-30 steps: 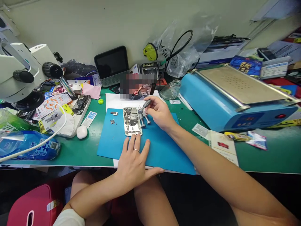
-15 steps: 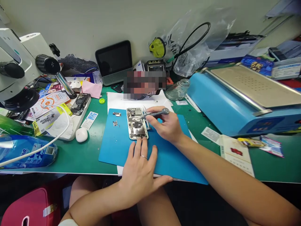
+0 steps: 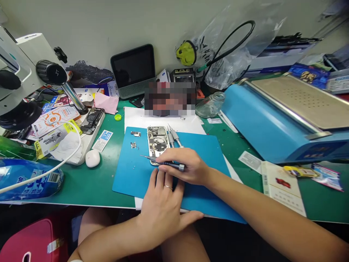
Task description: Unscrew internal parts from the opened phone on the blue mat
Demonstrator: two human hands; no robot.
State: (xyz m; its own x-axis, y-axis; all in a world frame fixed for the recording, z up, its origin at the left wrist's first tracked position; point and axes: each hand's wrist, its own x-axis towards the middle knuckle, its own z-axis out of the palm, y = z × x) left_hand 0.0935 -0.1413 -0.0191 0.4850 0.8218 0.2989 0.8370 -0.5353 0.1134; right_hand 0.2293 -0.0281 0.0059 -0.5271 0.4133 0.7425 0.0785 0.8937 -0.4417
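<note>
On the left of the mat (image 3: pixel 122 178), 2 loose parts (image 3: pixel 135 134) and tiny specks (image 3: pixel 133 167) could scatter if the driver (image 3: pixel 174 166) swept across them. The left hand (image 3: pixel 160 211) lies spread and empty by the phone (image 3: pixel 158 143); without a firm brace, the phone might skid. The right hand (image 3: pixel 191 165) grips the driver; a slip could scratch bare innards. The phone lies open on the mat, pale-rimmed, silver and black inside, left of 2 spare drivers (image 3: pixel 176 137).

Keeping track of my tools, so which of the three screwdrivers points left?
The screwdriver held in your right hand, its tip pointing left past the phone. The other two screwdrivers lie right of the phone, tips pointing away from you.
</note>
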